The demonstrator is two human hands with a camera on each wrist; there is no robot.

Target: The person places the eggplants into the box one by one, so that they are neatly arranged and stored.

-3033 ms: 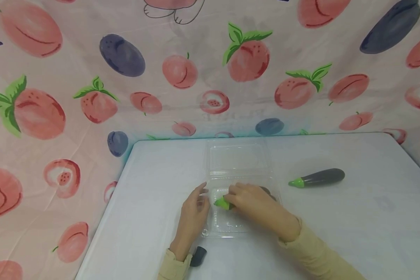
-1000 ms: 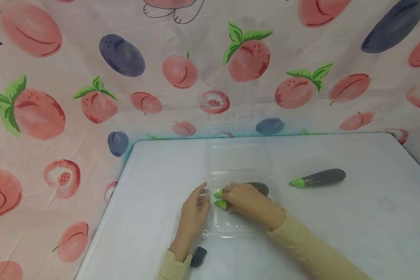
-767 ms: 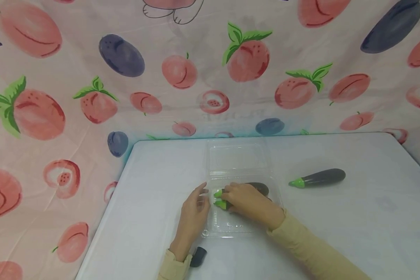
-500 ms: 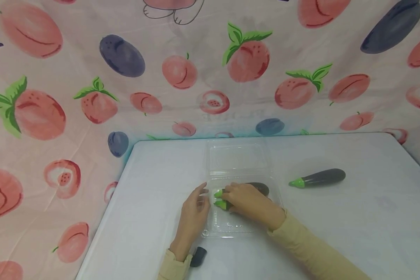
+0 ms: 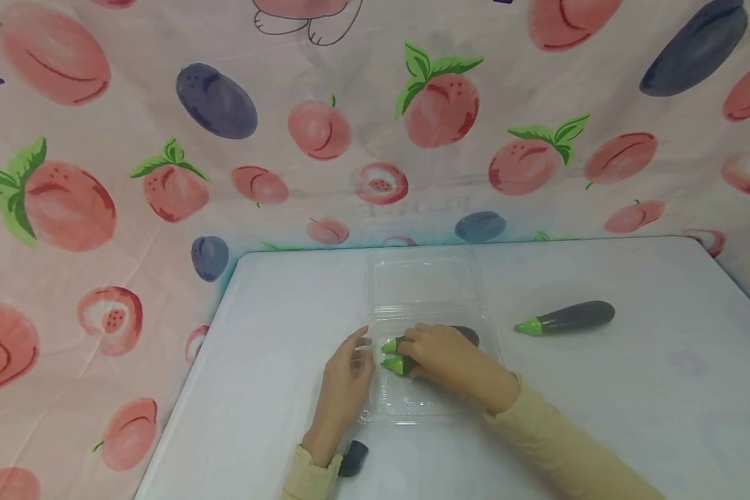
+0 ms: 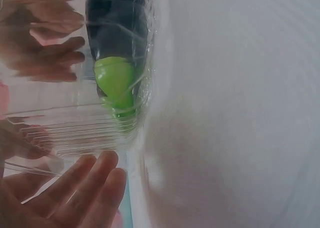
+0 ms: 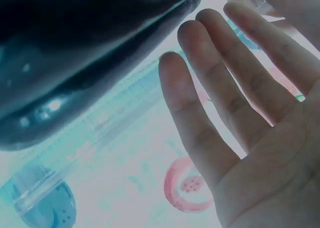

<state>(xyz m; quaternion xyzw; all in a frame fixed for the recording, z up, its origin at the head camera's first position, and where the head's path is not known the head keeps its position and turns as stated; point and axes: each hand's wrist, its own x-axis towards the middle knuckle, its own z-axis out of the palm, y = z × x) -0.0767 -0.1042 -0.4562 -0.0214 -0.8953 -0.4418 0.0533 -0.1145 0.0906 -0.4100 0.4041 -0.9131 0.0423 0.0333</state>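
Two eggplants with dark bodies and green caps lie side by side in a clear plastic clamshell box (image 5: 406, 410). The far eggplant (image 5: 467, 335) shows both ends. Of the near eggplant (image 5: 396, 364), mainly the cap end shows; my right hand (image 5: 453, 355) covers the rest. That hand lies over the pair, fingertips by the caps. In the right wrist view its fingers (image 7: 205, 133) are extended, with a gap to a dark eggplant body (image 7: 75, 62). My left hand (image 5: 344, 385) rests at the box's left side, fingers fairly straight along its wall.
A third eggplant (image 5: 565, 318) lies on the white table (image 5: 600, 396), right of the box. The box's lid (image 5: 428, 281) is folded back flat toward the far edge. A small black piece (image 5: 353, 458) sits beside the left cuff. Fruit-printed cloth (image 5: 381, 139) rises behind the table.
Three seconds ago one green cap showed under my right hand; now two show side by side. Over the last half second, my right wrist shifted slightly right. My left hand stayed at the box.
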